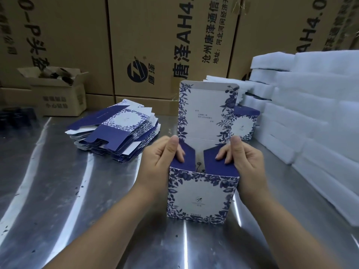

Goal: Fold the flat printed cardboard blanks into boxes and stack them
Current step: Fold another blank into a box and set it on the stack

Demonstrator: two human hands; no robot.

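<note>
Two hands on one box (202, 197), which stands upright on the steel table (58, 191), front centre. Left hand (163, 158) and right hand (240, 158) each grip a top side edge. Thumbs point up at the rear corners; fingers curl over onto the navy side flaps (189, 154) and press them inward. Lid flap (206, 109) stands upright and carries a few lines of small print, unreadable. Front panel has a small logo in a blue floral frame, text too small to read. Stack of flat blanks (120, 133) sits back left on the table, same print. Second folded box (245, 123) is behind the lid, partly hidden by it. Big cartons (155, 45) along the back read "AH4.0" and "唐泽", text turned sideways, tops cut off. Small open carton (58, 90) far left, contents dark, can't make them out. White foam sheets (310, 113) are stacked on the right, running out of frame.
</note>
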